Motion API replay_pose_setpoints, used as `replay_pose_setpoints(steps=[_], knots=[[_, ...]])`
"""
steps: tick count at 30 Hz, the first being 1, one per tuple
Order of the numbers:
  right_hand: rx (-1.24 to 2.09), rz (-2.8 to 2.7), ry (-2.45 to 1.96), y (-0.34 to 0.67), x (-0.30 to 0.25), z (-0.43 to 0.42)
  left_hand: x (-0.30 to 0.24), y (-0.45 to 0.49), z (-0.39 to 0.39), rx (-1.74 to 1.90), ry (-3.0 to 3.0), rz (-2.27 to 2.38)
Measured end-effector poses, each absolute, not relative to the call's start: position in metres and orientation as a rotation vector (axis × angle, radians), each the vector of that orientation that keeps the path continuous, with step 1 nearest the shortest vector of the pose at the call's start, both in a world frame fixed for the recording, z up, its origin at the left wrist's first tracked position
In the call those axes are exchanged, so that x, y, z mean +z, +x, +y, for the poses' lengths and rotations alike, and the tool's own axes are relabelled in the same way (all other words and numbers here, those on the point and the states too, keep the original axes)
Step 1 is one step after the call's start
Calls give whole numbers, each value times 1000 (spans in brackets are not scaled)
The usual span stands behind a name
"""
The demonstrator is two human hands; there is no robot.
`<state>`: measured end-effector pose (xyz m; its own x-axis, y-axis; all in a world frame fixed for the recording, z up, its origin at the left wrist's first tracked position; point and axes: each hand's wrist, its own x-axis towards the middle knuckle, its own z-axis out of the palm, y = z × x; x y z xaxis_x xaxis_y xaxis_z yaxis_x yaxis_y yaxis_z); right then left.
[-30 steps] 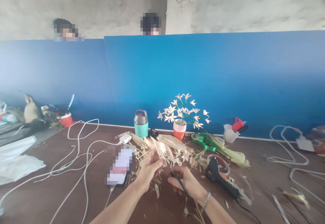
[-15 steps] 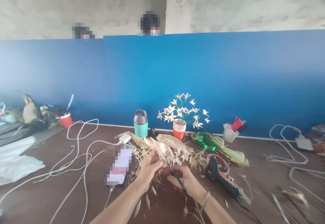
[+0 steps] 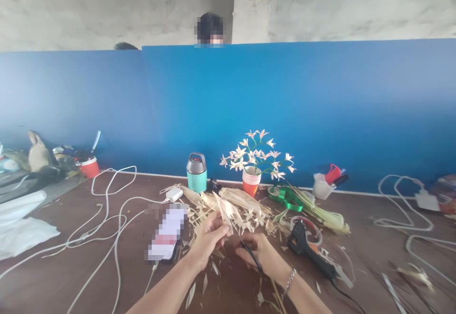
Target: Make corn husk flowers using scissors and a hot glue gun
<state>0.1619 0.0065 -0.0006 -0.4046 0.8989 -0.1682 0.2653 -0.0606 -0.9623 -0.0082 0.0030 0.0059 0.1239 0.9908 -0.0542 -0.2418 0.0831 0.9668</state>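
My left hand point(image 3: 213, 234) pinches a pale dried husk piece point(image 3: 225, 208) between thumb and fingers. In my right hand point(image 3: 261, 253) are dark-handled scissors point(image 3: 252, 255), their blades pointing up and left against the husk's right edge. My fingers partly hide the scissors' handles. Just beyond both hands lies a heap of dried husks point(image 3: 245, 201) with small cut pale flowers point(image 3: 249, 220) on it. Narrow husk scraps point(image 3: 190, 296) are scattered on the brown table below my hands.
Behind the heap stand paper cups point(image 3: 251, 181) holding pale flowers on green stems, and a turquoise flask point(image 3: 197, 174). A phone point(image 3: 168, 233) lies left; a glue gun point(image 3: 309, 250), green ribbon point(image 3: 285, 197) and white cables point(image 3: 117, 238) surround the work. A blue partition point(image 3: 285, 90) closes the back.
My hands keep nearly the same pose, the scissors still at the husk. Behind the partition, the head at left has sunk lower. The view has shifted slightly.
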Motion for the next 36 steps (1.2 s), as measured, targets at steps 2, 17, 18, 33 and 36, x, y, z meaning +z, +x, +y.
replay_pose_setpoints(steps=[2,17,18,33,36], knots=[[1503,-1663,-1260,162,-2,7,7,-9,3,1180,1030,963],[1463,-1788,-1376,172,-5,9,4,-11,4,1149,1063,981],[1461,-1789,-1377,172,-6,10,5,-11,3,1155,1058,985],[1425,-1774,-1355,176,-13,15,-2,-12,7,1232,1006,1027],[1435,-1766,-1355,176,-9,14,-2,-11,7,1198,999,1085]])
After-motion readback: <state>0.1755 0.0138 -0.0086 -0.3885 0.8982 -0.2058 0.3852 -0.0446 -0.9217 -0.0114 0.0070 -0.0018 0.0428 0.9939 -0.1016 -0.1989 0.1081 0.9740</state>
